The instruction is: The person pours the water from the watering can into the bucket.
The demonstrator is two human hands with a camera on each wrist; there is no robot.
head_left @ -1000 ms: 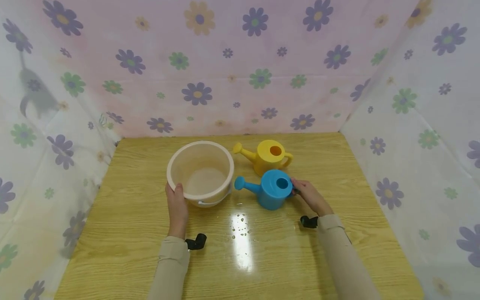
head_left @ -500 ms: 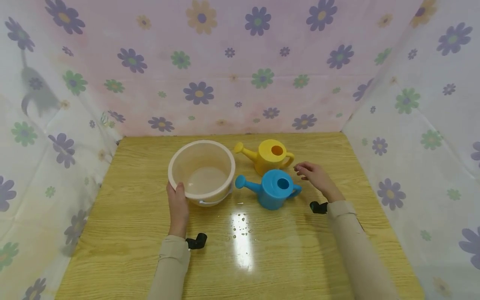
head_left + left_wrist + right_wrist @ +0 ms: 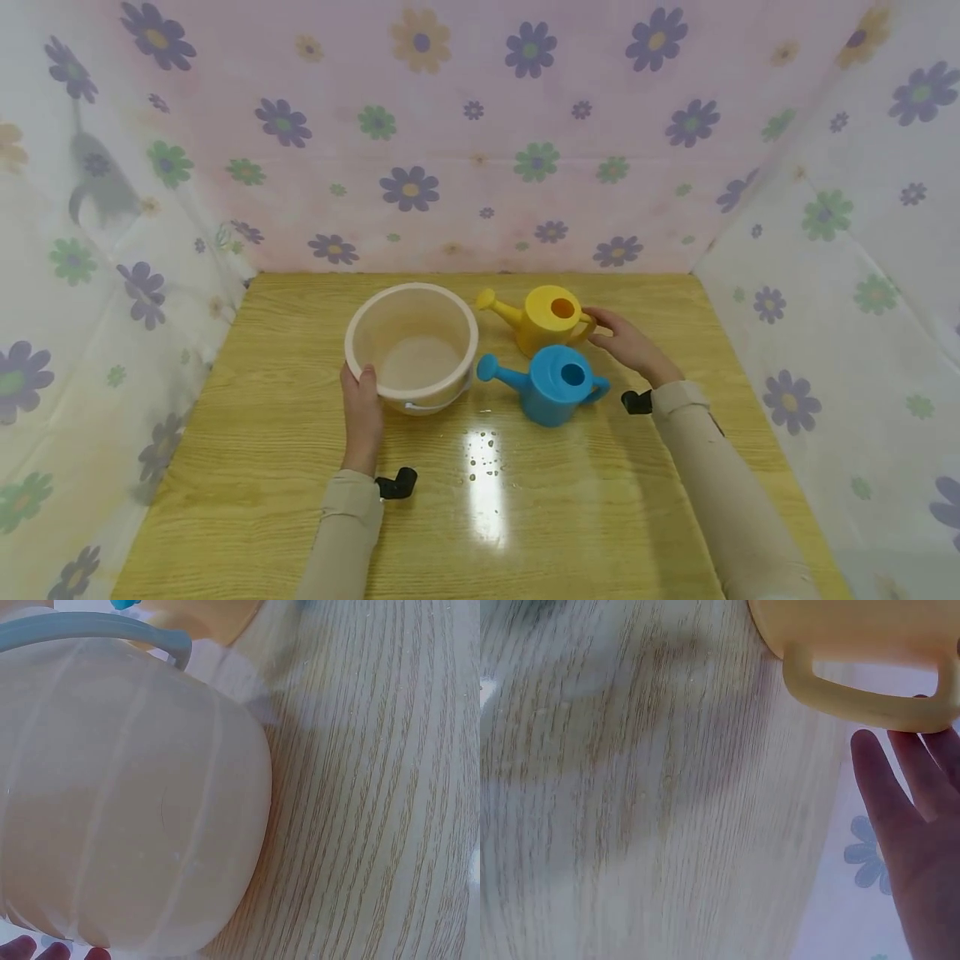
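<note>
Right hand (image 3: 630, 345), loosely spread, is touching the yellow can (image 3: 542, 327) right of centre; a partly hidden, perhaps weak hold is risking a slip against the blue can (image 3: 549, 393) below. Left hand (image 3: 363, 417) is pinching the bucket (image 3: 412, 327), centre-left.

The head view looks forward and down over the desk (image 3: 247, 467). Both wrist views are turned sideways: the left close to the bucket (image 3: 127, 795), the right close to the handle (image 3: 862, 706) of the yellow watering can (image 3: 870, 630); the head view shares both. A blue scrap (image 3: 124, 603) topping the left wrist view is perhaps the blue watering can (image 3: 547, 404).
</note>
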